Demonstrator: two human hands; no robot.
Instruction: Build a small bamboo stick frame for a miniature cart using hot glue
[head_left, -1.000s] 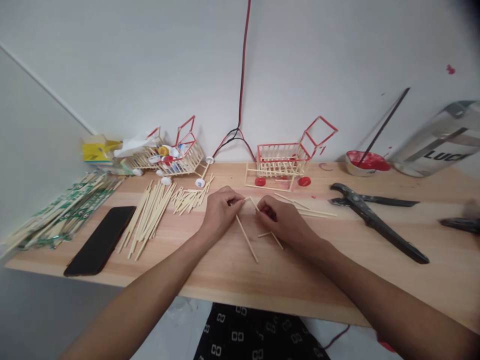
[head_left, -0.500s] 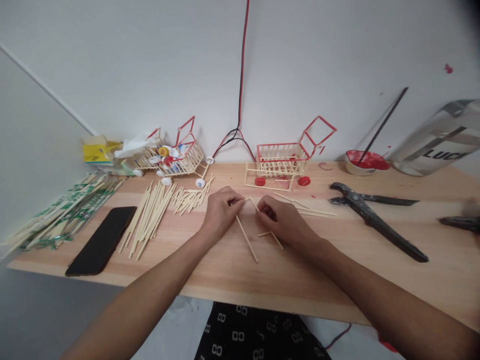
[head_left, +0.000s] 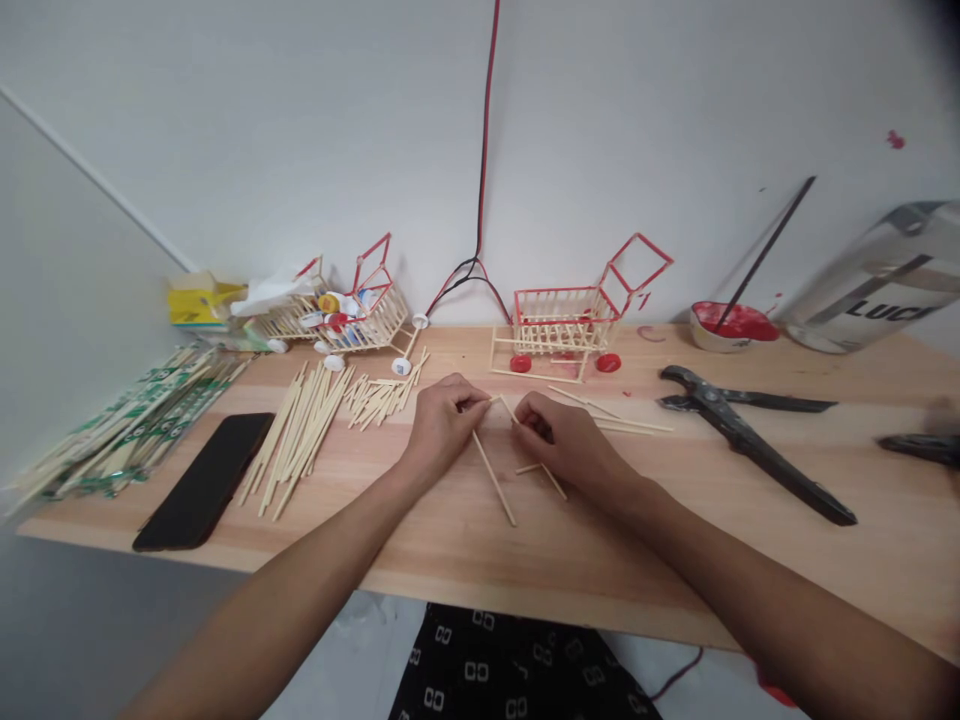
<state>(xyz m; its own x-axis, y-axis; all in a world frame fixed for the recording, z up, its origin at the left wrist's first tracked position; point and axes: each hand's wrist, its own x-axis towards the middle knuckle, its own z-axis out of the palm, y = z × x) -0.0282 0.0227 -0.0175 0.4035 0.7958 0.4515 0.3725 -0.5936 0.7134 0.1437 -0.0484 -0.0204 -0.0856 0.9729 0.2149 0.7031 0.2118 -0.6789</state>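
Note:
My left hand [head_left: 448,418] pinches one end of a thin wooden stick, and a longer wooden stick [head_left: 494,480] slants down toward me from just under its fingers. My right hand [head_left: 553,432] pinches another wooden stick [head_left: 508,408]. The two held pieces meet at a corner between my fingertips; whether they are joined I cannot tell. Two short sticks touching at an angle [head_left: 553,481] lie below my right hand. Behind my hands stands a miniature stick shopping cart [head_left: 564,308] with red-painted rims and red cap wheels. Several loose sticks [head_left: 611,412] lie beside my right hand.
Cut sticks [head_left: 300,440], short pieces [head_left: 382,398], a phone [head_left: 204,482] and wrapped chopsticks [head_left: 127,425] lie left. Another filled little cart [head_left: 364,315] stands at the back. On the right are pliers [head_left: 750,440], a bowl of red paint [head_left: 733,328] and a large clear bottle [head_left: 877,285].

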